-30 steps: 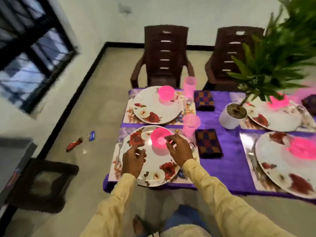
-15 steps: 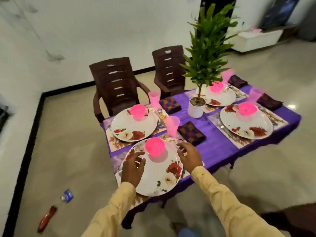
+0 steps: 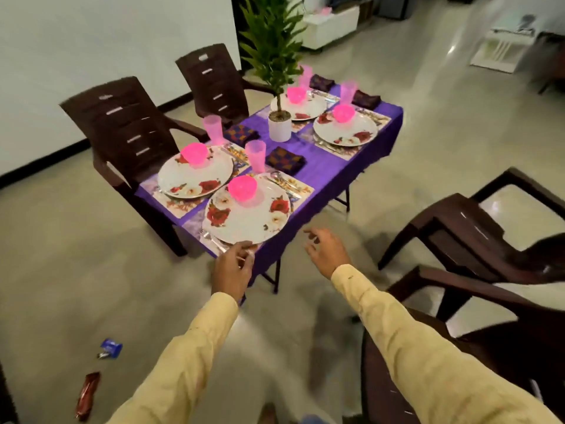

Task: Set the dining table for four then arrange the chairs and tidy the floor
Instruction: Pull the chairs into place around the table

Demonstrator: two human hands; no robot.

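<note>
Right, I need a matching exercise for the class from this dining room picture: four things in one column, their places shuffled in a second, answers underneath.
Things
1. potted plant
2. blue wrapper
3. nearest pink bowl
4. nearest checked napkin

Places
a. on a flowered plate
b. on the cloth beside a pink cup
c. on the floor
d. in the middle of the table

Pairs: 1-d, 2-c, 3-a, 4-b
</note>
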